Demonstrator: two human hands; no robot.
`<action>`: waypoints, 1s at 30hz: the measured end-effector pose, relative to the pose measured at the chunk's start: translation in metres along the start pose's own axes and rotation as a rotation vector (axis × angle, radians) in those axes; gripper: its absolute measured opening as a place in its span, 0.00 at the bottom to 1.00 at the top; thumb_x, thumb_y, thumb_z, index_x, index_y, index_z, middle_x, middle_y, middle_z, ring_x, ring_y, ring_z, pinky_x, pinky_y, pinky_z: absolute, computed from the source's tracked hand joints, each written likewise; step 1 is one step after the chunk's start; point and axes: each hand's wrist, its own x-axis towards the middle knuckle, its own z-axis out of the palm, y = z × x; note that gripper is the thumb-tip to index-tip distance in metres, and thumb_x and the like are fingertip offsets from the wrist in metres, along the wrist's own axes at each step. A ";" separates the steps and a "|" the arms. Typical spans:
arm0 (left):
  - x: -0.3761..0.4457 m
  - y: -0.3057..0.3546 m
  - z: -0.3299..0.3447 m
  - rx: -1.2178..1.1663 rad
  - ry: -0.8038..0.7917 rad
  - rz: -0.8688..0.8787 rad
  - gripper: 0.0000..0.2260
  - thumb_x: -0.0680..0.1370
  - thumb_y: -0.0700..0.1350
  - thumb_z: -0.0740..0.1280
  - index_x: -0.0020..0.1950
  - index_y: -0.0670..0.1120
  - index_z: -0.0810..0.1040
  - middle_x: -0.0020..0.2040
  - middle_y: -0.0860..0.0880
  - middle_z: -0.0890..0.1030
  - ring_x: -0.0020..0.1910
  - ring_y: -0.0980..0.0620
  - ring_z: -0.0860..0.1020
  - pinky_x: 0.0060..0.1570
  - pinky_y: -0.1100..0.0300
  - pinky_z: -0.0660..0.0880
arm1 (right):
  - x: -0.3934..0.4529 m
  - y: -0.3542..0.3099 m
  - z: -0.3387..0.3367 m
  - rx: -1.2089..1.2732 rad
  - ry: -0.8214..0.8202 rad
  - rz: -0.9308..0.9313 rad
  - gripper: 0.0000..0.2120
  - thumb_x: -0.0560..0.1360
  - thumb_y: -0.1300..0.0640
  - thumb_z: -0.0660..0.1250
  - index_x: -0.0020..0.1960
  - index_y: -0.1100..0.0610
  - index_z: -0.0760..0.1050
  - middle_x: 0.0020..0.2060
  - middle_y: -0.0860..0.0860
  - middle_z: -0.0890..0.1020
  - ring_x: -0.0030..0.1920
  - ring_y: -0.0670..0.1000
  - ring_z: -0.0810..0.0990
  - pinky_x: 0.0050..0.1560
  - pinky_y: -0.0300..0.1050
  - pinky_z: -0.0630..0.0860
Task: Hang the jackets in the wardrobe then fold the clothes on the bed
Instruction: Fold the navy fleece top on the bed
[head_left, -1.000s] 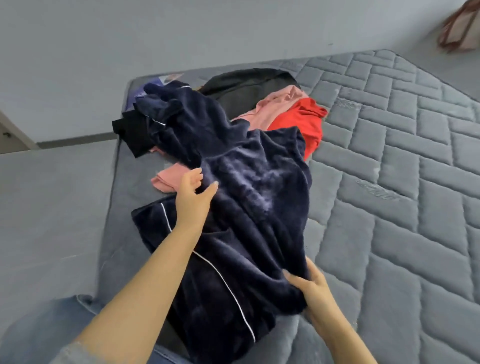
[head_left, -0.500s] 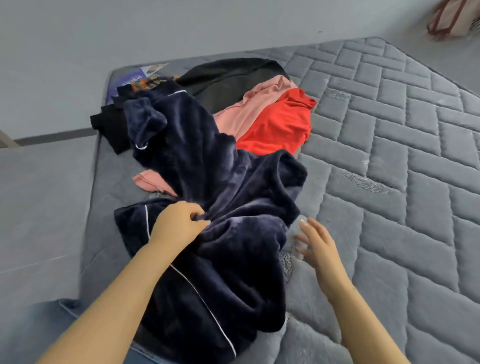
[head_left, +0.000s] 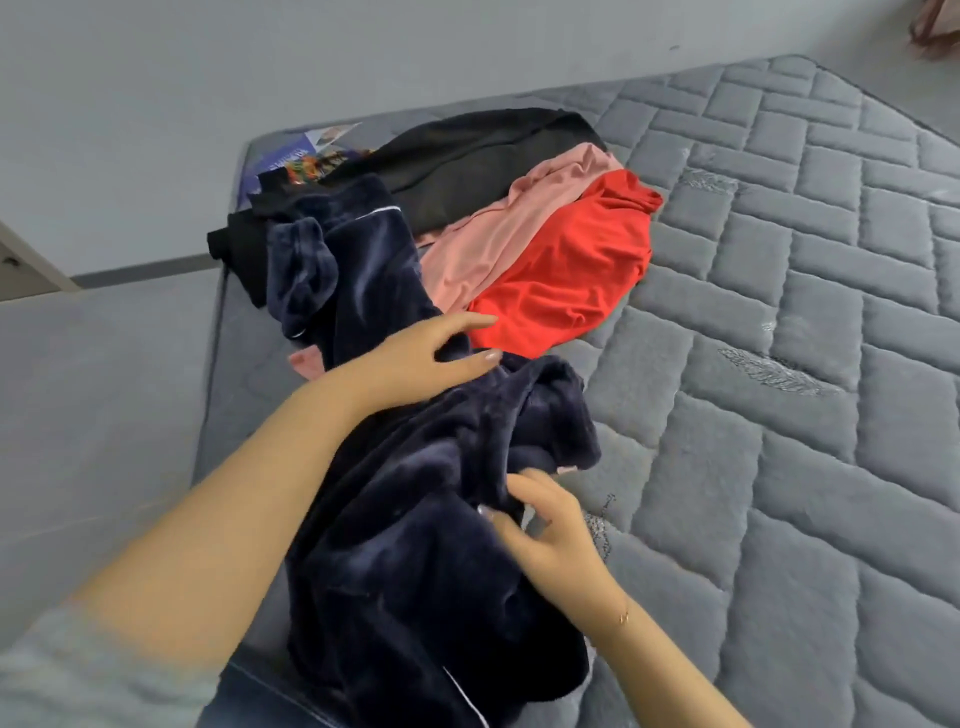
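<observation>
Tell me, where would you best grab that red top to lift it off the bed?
Probably the red top at its far right corner near the mattress, coming from the right. That edge lies bare, while its left side is tucked under the pink garment.

A single head-worn, wide-angle view looks forward and steeply down from the near left corner of the bed (head_left: 779, 415). It sits close above the person's own forearms, which enter from the bottom edge. The quilted mattress runs away to the far right, its lines bent by the lens. The floor lies along the left, and a pale wall (head_left: 363, 62) closes the far side.
</observation>
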 end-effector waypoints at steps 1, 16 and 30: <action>0.011 0.003 0.011 -0.027 -0.086 -0.010 0.23 0.77 0.65 0.61 0.71 0.63 0.68 0.70 0.64 0.68 0.72 0.63 0.61 0.75 0.47 0.45 | -0.004 -0.006 0.002 0.053 0.021 -0.011 0.09 0.73 0.64 0.68 0.50 0.54 0.82 0.41 0.47 0.79 0.45 0.46 0.77 0.50 0.41 0.74; -0.083 -0.094 -0.040 -0.891 -0.073 -0.256 0.26 0.62 0.57 0.80 0.58 0.50 0.84 0.56 0.45 0.84 0.54 0.49 0.83 0.49 0.59 0.79 | 0.055 0.033 -0.042 0.090 -0.188 0.262 0.48 0.69 0.72 0.71 0.77 0.43 0.52 0.75 0.40 0.59 0.74 0.37 0.58 0.73 0.37 0.61; -0.120 -0.038 -0.135 -0.556 0.363 -0.341 0.12 0.73 0.58 0.72 0.52 0.54 0.85 0.49 0.49 0.86 0.50 0.48 0.85 0.47 0.57 0.79 | 0.151 -0.027 -0.082 0.124 -0.505 0.361 0.18 0.60 0.50 0.80 0.47 0.56 0.84 0.43 0.54 0.86 0.43 0.50 0.84 0.41 0.42 0.79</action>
